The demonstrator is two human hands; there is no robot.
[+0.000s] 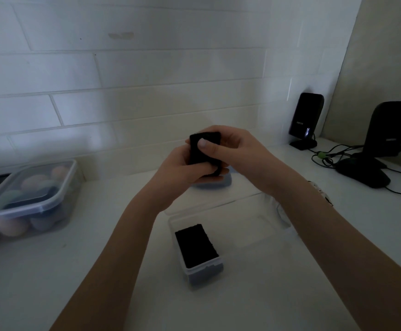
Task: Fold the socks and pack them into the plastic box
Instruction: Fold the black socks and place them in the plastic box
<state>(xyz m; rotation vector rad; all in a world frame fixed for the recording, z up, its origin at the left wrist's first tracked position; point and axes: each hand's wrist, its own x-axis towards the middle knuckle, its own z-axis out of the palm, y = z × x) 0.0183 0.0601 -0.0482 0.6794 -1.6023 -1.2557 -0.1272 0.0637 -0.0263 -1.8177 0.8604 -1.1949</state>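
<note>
Both hands hold a folded black sock (200, 155) in the air above the white counter. My left hand (173, 173) grips it from below and the left. My right hand (232, 149) wraps it from the right, thumb pressed on its front. Below, near me, stands a small clear plastic box (247, 225), open, with another folded black sock (195, 244) lying in its left part. A bluish-grey bundle (225, 181) lies on the counter just behind the hands, mostly hidden.
A larger clear lidded box (10, 206) holding several rolled socks stands at the left. Two black speakers (305, 118) (385, 134) with cables (326, 156) occupy the right rear corner. A white tiled wall (147, 68) runs along the back.
</note>
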